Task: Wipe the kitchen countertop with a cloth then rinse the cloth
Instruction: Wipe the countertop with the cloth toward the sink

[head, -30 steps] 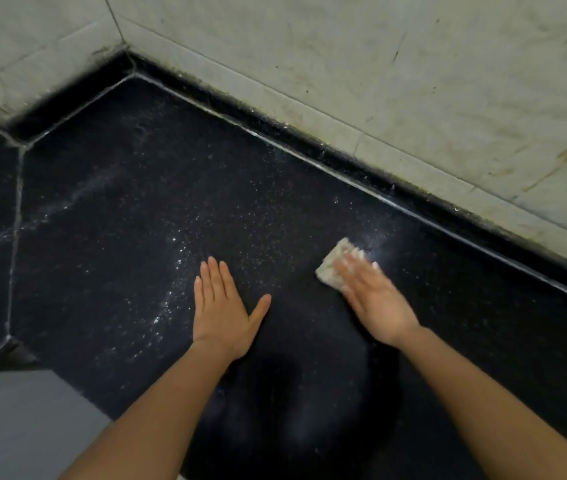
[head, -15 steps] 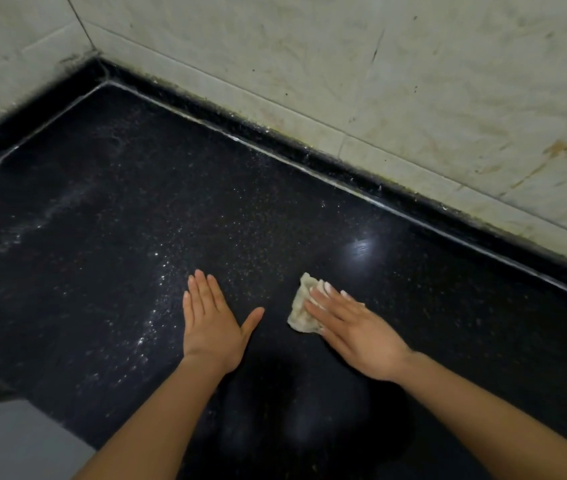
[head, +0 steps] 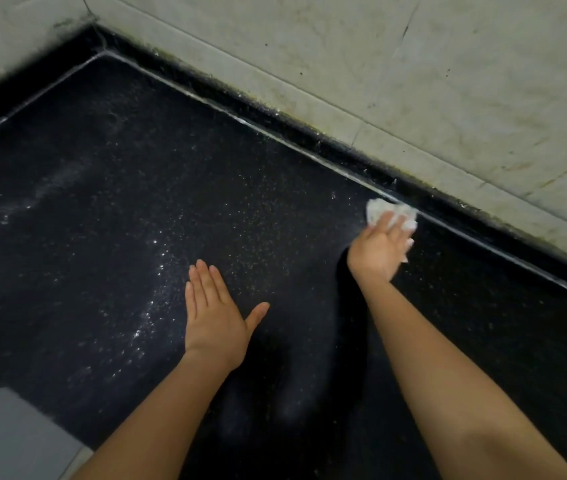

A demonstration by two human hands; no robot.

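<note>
A black speckled countertop (head: pixel 109 209) fills the view, dusted with white specks left of centre. My right hand (head: pixel 377 249) presses a small crumpled white cloth (head: pixel 377 208) flat against the counter, close to the raised black strip at the back edge. The cloth shows beyond my fingertips; part of it is hidden under my fingers. My left hand (head: pixel 214 318) lies flat on the counter, palm down, fingers together, thumb spread, holding nothing.
A pale, stained marble wall (head: pixel 413 71) runs along the back and meets a second wall at the far-left corner (head: pixel 91 22). A raised black strip (head: pixel 310 140) borders the counter. A grey floor (head: pixel 8 434) shows past the counter's near-left edge.
My right hand has pushed the cloth away from me and to the right, from the middle of the counter up to the back strip. My left hand has stayed flat in place.
</note>
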